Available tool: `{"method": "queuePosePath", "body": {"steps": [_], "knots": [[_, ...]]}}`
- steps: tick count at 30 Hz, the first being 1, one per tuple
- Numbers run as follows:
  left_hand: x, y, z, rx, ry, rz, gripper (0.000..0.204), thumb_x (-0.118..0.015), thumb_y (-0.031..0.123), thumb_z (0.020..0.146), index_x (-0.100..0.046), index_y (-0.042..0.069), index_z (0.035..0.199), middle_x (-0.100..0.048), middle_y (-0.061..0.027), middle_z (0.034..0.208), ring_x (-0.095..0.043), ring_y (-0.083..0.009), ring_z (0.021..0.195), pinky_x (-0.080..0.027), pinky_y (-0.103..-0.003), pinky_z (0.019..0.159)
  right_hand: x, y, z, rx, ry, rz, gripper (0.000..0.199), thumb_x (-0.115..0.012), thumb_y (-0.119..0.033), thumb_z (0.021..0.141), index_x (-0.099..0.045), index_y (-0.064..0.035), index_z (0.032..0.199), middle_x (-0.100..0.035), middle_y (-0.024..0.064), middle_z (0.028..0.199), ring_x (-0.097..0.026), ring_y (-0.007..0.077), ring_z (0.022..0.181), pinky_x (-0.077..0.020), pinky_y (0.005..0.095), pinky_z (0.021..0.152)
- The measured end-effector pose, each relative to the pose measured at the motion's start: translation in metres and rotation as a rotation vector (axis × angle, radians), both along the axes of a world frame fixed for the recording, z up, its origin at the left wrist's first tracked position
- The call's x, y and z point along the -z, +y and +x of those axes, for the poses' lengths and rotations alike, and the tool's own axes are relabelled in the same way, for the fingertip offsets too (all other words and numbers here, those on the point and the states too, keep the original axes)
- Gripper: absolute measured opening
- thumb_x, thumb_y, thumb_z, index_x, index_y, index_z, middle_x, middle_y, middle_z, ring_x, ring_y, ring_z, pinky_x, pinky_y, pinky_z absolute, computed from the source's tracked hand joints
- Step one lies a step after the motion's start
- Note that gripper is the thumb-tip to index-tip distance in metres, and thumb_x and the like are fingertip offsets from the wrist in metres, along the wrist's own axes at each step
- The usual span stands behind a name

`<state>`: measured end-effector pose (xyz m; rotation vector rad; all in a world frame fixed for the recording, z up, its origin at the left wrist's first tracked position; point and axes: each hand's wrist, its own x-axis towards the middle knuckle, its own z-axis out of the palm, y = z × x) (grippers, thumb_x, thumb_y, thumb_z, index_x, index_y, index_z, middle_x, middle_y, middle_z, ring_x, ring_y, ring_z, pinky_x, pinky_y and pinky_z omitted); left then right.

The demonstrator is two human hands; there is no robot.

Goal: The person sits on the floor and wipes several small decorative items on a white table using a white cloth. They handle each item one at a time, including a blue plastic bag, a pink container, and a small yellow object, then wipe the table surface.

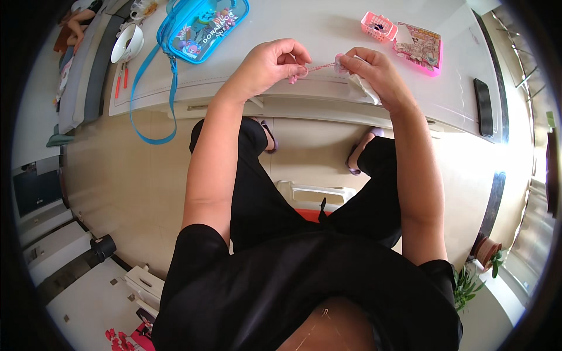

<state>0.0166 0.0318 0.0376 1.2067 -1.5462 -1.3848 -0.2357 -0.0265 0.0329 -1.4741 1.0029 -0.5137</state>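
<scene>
Remote log, head view; clock hours are read from the centre of my picture. A thin pink-and-red cord [321,67] spans the gap between the two hands near 12 o'clock, over the table's near edge; twisted or beaded, I cannot tell.

Left hand [270,65], 12 o'clock: thumb and forefinger pinched on a small pink piece [294,79] at the cord's end, other fingers loosely curled. Right hand [374,70], between 1 and 2 o'clock: thumb and fingers closed around a pale-pink rounded piece [339,63], with a crumpled white tissue or cloth [365,89] beneath the palm. I judge the opposed grips keep the cord stretched straight and easy to see.

Surface: glossy white table [281,23]. At 11 o'clock, a clear-fronted, blue-trimmed bag [205,29], its blue strap [174,99] draping over the edge. Toward 10, a white bowl [121,57] and two slim red tools [125,76]. At 1, a pink lattice plastic basket [373,32] beside a pink box with a printed top [432,71]; I suspect they sit there for easy reach. Nearer 2 to 3, a black phone [483,108].

Room: beige floor [146,193]; grey sofa [99,64] at 10; leafy green plant [465,289] at 4.
</scene>
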Motion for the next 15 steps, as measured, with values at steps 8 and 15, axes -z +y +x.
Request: {"method": "queuePosePath", "body": {"steps": [8,15], "knots": [[0.017,-0.022,-0.024,-0.041,-0.432,-0.438,0.022,-0.063,-0.004,0.089,-0.069,0.003,0.109,-0.068,-0.0083,0.103,-0.066,-0.0217,0.093,-0.052,-0.031,0.084,0.014,-0.006,-0.001,0.222,0.221,-0.416,0.037,-0.074,-0.036,0.087,-0.073,-0.0012,0.1,-0.074,0.0135,0.089,-0.068,0.0213,0.077,-0.0523,0.0342,0.071],[0.025,-0.011,-0.014,-0.244,-0.431,-0.407,0.025,-0.072,0.004,0.086,-0.069,0.006,0.111,-0.065,-0.0074,0.112,-0.064,-0.0223,0.102,-0.052,-0.032,0.089,0.001,-0.024,-0.026,0.372,0.364,-0.503,0.032,-0.075,-0.035,0.087,-0.072,-0.0056,0.099,-0.073,0.0153,0.096,-0.07,0.0274,0.085,-0.0523,0.0378,0.078]]}}
